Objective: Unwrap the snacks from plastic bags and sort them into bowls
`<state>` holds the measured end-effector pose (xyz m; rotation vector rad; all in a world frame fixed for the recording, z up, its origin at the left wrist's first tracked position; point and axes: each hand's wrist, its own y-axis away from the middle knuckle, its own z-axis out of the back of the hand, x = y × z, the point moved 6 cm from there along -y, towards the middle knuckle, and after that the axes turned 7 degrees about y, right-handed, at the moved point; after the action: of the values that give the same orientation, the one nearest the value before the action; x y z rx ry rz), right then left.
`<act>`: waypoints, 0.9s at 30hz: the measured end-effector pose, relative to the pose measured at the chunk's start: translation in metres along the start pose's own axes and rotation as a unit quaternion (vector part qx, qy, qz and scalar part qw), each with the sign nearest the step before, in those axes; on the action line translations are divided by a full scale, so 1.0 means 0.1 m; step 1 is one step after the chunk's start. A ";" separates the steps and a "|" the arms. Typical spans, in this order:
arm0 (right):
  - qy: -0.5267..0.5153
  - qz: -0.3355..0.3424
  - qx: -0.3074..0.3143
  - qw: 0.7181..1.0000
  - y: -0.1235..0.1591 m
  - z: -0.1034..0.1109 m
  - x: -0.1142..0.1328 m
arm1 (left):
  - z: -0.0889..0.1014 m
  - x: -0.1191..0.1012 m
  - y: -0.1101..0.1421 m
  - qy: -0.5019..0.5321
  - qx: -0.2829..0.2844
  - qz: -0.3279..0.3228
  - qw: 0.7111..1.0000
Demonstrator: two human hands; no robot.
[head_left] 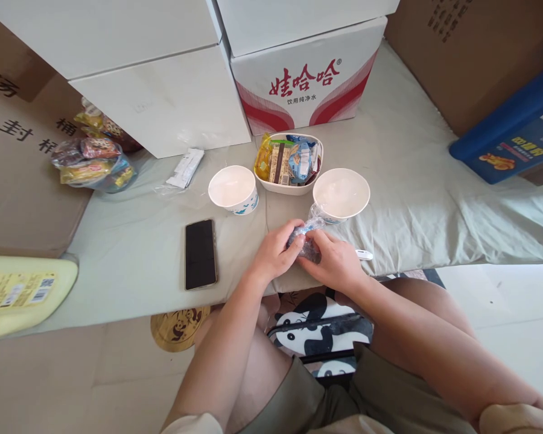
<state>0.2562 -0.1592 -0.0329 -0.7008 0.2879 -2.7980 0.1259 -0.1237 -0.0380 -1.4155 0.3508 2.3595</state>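
Note:
My left hand (pixel 280 248) and my right hand (pixel 337 256) meet near the front edge of the cloth-covered surface. Between them both grip a crinkled clear plastic packet (pixel 311 228) with blue print and something dark inside; the fingers partly hide it. Just beyond it stands a white paper bowl (pixel 341 193), and a second paper bowl (pixel 233 190) with blue print is to the left. Behind the two bowls, a white plastic tub (pixel 289 188) holds several wrapped snacks. A small white object (pixel 364 255) sticks out beside my right hand, its kind unclear.
A black phone (pixel 200 253) lies left of my hands. Farther back is a white sachet (pixel 185 169) and a clear bag of snacks (pixel 95 166). White cartons (pixel 312 90) stand behind; a blue container (pixel 511 129) is right, a yellow jug (pixel 27 295) left.

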 end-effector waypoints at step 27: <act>-0.172 0.030 -0.080 0.981 -0.02 0.17 0.01 | 0.10 0.10 -0.02 0.245 -0.107 0.015 0.964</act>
<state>0.2629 -0.1600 -0.0171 -1.1720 0.4602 -2.5566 0.1150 -0.1163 -0.0422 -2.1121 0.2481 2.0917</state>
